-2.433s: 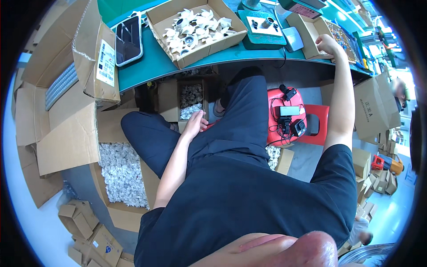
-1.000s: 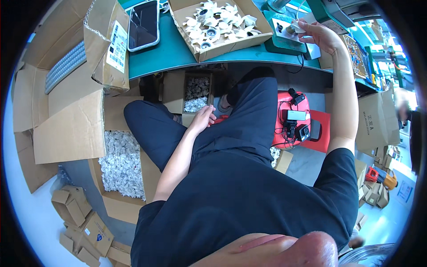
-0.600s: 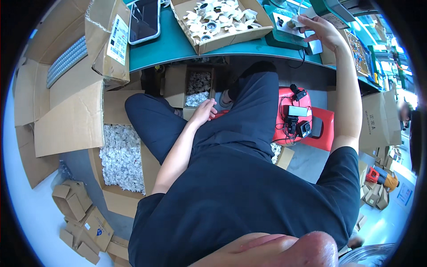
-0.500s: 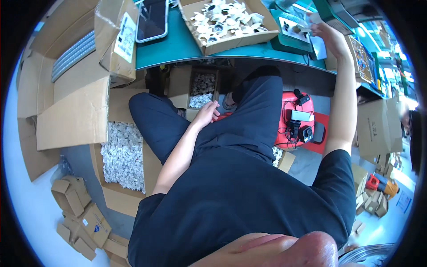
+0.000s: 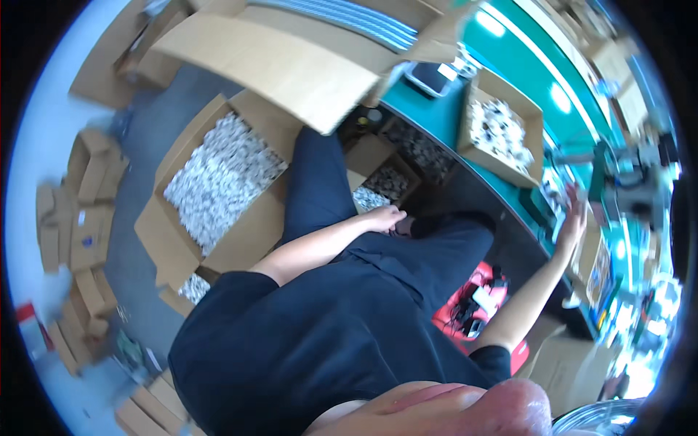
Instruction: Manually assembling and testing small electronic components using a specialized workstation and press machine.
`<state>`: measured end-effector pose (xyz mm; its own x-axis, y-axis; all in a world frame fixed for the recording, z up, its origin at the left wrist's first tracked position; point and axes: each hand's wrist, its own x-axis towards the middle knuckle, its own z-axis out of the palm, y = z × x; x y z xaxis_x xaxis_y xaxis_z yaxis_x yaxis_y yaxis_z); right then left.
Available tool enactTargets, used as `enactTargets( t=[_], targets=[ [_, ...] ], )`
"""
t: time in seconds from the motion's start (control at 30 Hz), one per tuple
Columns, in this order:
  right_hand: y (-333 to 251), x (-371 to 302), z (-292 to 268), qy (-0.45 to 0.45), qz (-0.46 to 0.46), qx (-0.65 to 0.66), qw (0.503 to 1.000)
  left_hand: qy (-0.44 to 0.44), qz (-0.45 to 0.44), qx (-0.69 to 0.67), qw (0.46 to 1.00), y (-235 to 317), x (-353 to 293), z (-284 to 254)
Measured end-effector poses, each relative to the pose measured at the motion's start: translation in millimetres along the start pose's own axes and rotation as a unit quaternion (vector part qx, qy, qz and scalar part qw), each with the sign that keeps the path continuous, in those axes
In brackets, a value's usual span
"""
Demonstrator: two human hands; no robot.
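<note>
My left hand (image 5: 384, 218) rests over my lap with its fingers curled together; what they hold, if anything, is hidden. Past it, under the table edge, stands a cardboard box with small whitish and brown pieces (image 5: 372, 198). My right hand (image 5: 573, 221) is raised at the table's front edge, somewhat smeared, with its fingers stretched out and nothing visible in them. Close to it on the table is a small green fixture (image 5: 539, 212). A shallow cardboard tray (image 5: 496, 164) beyond holds many white finned parts (image 5: 500, 131), like small fan wheels.
A large open carton (image 5: 218, 174) full of small grey-white pieces stands left of my legs. Above it, another open carton (image 5: 291, 62) holds stacked bluish strips. A red stool (image 5: 445, 320) bears small cameras and cables. The green table (image 5: 429, 120) runs along the right.
My view has turned left, so the table now slants on the right and the carton of grey-white pieces shows more fully. My right hand has come away from the fixture. My left hand stays over my lap.
</note>
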<state>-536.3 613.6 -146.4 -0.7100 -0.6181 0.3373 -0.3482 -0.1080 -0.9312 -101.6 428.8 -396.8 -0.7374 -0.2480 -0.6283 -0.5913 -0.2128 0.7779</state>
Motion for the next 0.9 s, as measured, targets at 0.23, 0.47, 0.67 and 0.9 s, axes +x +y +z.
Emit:
enactTargets(
  t=[0.23,0.47,0.67,0.9],
  targets=[
    [-19,-17,39,0.076,-0.057,-0.156,0.983,-0.013,0.035,0.010,0.999,19,-19,4],
    [-34,-30,98,0.263,-0.253,-0.269,0.891,0.013,0.042,-0.049,0.998,22,-33,-5],
    [-88,-31,174,0.098,-0.334,-0.248,0.904,0.013,0.037,-0.086,0.996,26,-37,-12],
    [-104,-43,195,0.065,-0.267,-0.156,0.949,0.001,0.017,-0.094,0.995,21,-30,-6]
  ],
)
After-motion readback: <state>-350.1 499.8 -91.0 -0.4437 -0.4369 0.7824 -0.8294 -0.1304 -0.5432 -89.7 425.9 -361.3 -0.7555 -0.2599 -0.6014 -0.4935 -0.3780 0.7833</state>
